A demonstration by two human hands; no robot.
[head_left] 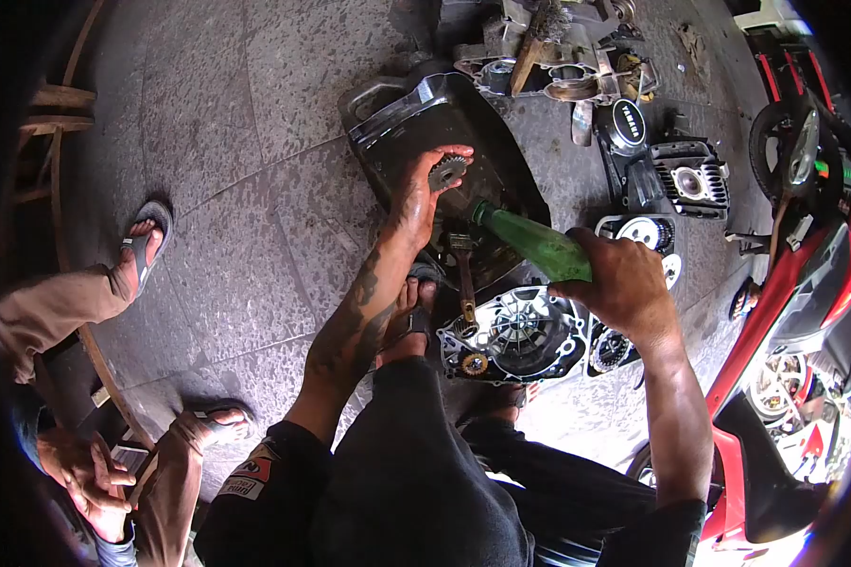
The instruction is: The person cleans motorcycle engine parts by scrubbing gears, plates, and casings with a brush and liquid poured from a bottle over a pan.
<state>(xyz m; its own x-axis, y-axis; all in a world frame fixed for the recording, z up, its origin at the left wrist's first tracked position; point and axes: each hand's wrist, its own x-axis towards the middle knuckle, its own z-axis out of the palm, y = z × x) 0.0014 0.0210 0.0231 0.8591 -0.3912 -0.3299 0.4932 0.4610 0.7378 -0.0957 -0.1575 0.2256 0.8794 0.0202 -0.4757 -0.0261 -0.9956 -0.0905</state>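
Note:
My left hand (414, 200) is closed around a small dark metal gear (447, 173), its toothed face turned up, above a black plastic pan (369, 142). My right hand (629, 283) grips a green glass bottle (534, 238) near its base. The bottle is tilted, with its neck pointing toward the gear over the pan; I cannot make out any liquid leaving it. Below the bottle, a paintbrush (463, 274) lies across the pan's near edge, bristles over the pan and handle over an engine case (525, 331).
Engine castings (567, 71), a YAMAHA cover (626, 128) and a finned cylinder part (690, 180) lie on the floor at the upper right. A red motorcycle (761, 350) stands at the right. Another person's sandalled foot (144, 244) and hands (90, 477) show at the left.

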